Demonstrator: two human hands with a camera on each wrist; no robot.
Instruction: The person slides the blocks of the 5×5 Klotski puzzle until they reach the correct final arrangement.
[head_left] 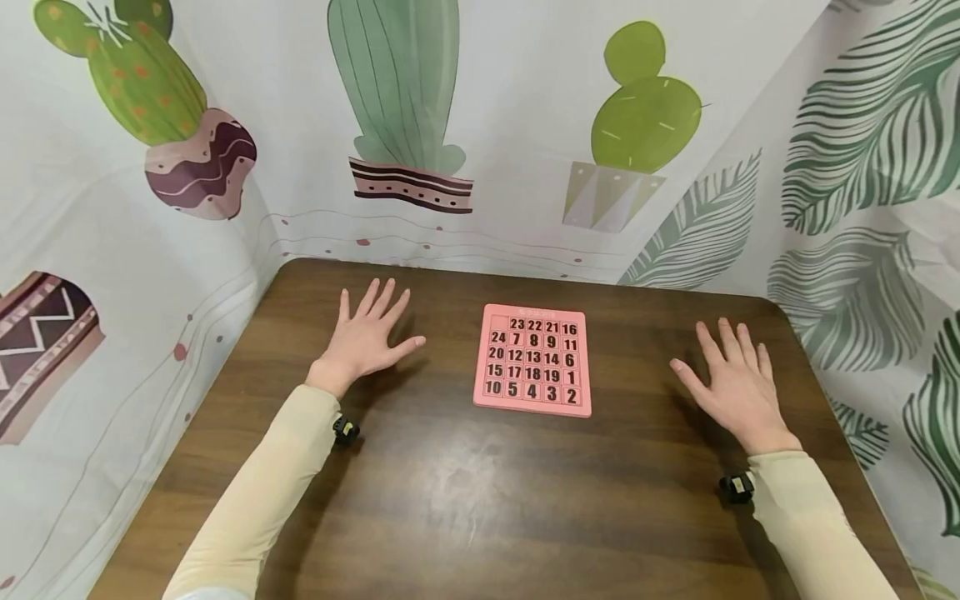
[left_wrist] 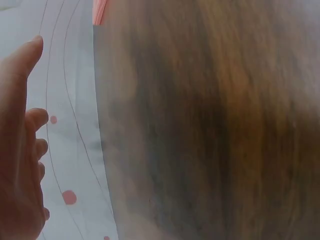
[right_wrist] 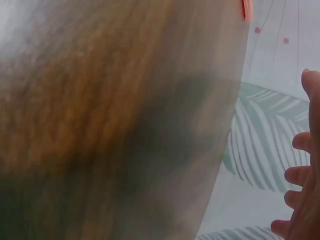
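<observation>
A pink sliding number puzzle lies flat near the far middle of the table, its black-numbered tiles facing up and a vacant slot at its top left corner. To its left, my left hand is spread with straight fingers and holds nothing. On the other side, my right hand is likewise spread and bare, apart from the puzzle. Just a sliver of the puzzle's pink edge shows at the top of the left wrist view; a similar pink edge appears in the right wrist view.
The dark wooden table has rounded far corners. Behind it and along both sides hangs a white cloth printed with cacti and leaves. A small black device sits at my left wrist, another black device at my right.
</observation>
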